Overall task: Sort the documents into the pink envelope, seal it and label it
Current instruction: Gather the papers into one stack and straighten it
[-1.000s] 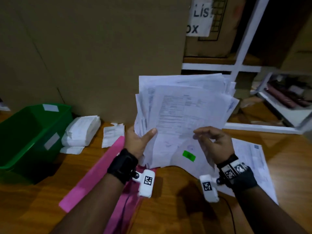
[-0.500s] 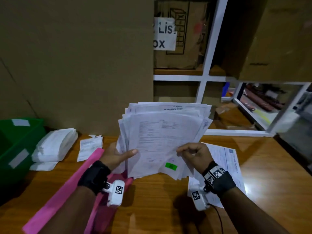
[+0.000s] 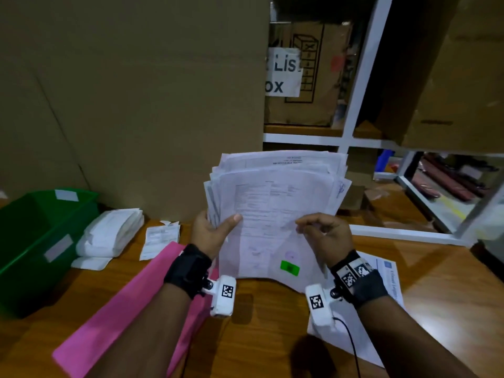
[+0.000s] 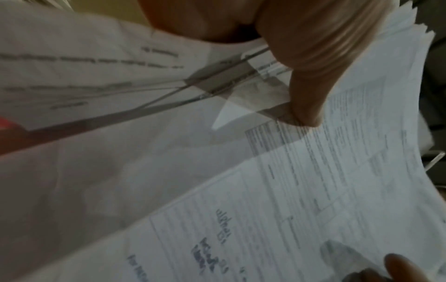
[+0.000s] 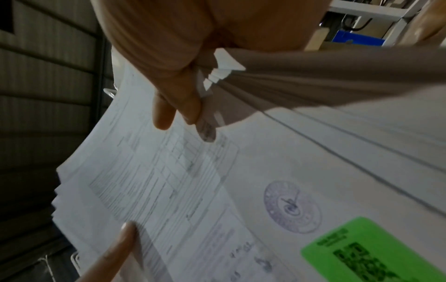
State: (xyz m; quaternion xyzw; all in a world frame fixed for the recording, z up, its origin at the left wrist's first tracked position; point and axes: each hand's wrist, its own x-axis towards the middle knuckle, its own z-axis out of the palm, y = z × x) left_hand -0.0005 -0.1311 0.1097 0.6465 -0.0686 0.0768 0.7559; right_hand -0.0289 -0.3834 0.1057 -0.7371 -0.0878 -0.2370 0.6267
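A thick stack of printed documents (image 3: 275, 203) stands upright above the wooden table, held by both hands. My left hand (image 3: 211, 233) grips its left edge, thumb across the front sheet. My right hand (image 3: 324, 236) pinches the right edge, fingers curled. The front sheet carries a round stamp (image 5: 292, 207) and a green sticker (image 3: 290, 267). In the left wrist view my thumb (image 4: 306, 80) presses the fanned sheets (image 4: 241, 190). The pink envelope (image 3: 131, 309) lies flat on the table under my left forearm, partly hidden by it.
A green bin (image 3: 35, 241) sits at the left with folded white paper bundles (image 3: 111, 233) and a small slip (image 3: 161, 238) beside it. Another printed sheet (image 3: 387, 282) lies under my right wrist. A large cardboard wall (image 3: 136, 105) stands behind; white shelving (image 3: 354, 110) with boxes at right.
The stack has been squared up between both hands, its sheets less fanned than before. The head view has swung, so the stack sits lower and more central.
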